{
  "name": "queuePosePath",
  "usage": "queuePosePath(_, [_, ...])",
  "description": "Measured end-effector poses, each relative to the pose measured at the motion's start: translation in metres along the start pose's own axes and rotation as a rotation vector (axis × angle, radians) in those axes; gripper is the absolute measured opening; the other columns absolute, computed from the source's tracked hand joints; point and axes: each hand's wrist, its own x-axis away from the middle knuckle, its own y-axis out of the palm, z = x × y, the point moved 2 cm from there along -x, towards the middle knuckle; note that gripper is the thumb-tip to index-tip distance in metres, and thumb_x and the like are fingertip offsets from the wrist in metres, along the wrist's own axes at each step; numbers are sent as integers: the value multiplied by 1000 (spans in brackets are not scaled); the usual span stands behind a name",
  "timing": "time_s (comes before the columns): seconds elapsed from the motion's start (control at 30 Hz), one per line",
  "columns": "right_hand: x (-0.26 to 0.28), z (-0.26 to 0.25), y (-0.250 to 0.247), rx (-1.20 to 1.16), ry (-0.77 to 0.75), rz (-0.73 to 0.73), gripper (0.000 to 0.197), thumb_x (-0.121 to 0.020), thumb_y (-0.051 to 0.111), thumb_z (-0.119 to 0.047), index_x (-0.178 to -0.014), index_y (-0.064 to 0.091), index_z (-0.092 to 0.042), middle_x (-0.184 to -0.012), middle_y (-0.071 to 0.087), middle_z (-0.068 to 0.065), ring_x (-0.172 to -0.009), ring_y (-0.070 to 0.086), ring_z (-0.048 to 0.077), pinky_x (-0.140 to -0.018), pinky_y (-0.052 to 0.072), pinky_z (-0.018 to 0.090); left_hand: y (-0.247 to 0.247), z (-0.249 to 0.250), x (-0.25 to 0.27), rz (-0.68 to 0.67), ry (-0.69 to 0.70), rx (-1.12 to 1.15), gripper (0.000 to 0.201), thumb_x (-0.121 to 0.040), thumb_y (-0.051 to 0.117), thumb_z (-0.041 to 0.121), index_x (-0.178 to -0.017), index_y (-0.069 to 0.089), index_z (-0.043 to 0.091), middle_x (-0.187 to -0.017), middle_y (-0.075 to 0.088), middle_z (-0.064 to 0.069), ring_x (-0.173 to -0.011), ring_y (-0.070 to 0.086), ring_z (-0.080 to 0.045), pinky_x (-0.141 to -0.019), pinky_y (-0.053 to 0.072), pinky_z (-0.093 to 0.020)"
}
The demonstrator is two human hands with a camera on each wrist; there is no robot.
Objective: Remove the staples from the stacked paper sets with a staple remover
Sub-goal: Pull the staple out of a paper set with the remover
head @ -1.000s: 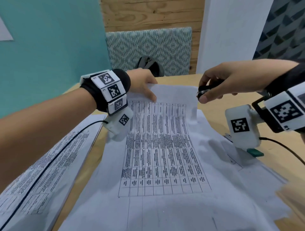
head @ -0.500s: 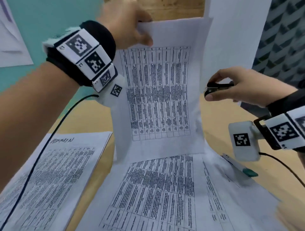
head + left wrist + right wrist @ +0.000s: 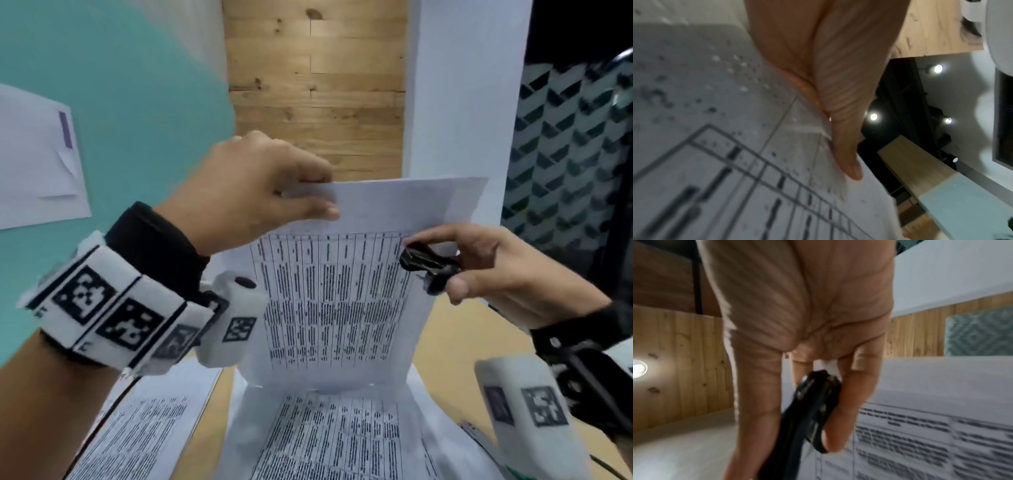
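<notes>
My left hand pinches the top edge of a printed table sheet and holds it upright above the paper stack on the desk. In the left wrist view the thumb lies flat against that sheet. At the sheet's upper right edge, my right hand grips a black staple remover between thumb and fingers. The right wrist view has the staple remover beside the sheet. No staple is visible.
A second printed paper set lies at the left on the wooden desk. A pen with a green end lies at the right, partly behind the wrist camera. A white pillar and a wood wall stand behind.
My left hand lifted the top sheet off the stack and now holds it up higher and more to the right. My right hand brought the staple remover to the sheet's right edge.
</notes>
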Motion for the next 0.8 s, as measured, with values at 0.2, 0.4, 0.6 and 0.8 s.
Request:
queuePosePath(0.2, [0, -2, 3, -46, 87, 26, 71, -26, 91, -47, -91, 76, -23, -82, 72, 2, -59, 64, 8, -45, 43, 13, -9, -50, 25, -211, -292, 396, 56, -41, 72, 64, -78, 69, 21, -72, 69, 6, -61, 59, -2, -57, 46, -19])
queuePosePath(0.4, [-3, 8, -1, -155, 235, 110, 72, -23, 93, -45, -88, 77, -18, -86, 72, 2, -60, 66, 8, -39, 40, 13, 48, -85, 83, -241, -614, 1133, 67, -18, 88, 60, -78, 77, 31, -83, 75, 0, -68, 70, -10, -54, 54, -19])
queuePosePath(0.6, [-7, 27, 6, -225, 408, 127, 70, -19, 94, -43, -79, 77, -10, -80, 72, 7, -54, 66, 11, -35, 43, 13, 85, -97, 94, -383, -797, 1213, 70, -27, 91, 48, -85, 76, 12, -86, 73, -9, -63, 68, -12, -54, 55, -21])
queuePosePath(0.8, [-13, 53, 17, -264, 537, 139, 68, -17, 95, -41, -73, 77, -7, -85, 72, 15, -56, 66, 15, -41, 49, 17, 88, -98, 96, -272, -878, 863, 93, -20, 81, 65, -103, 57, 29, -99, 68, 1, -87, 63, -11, -64, 48, -23])
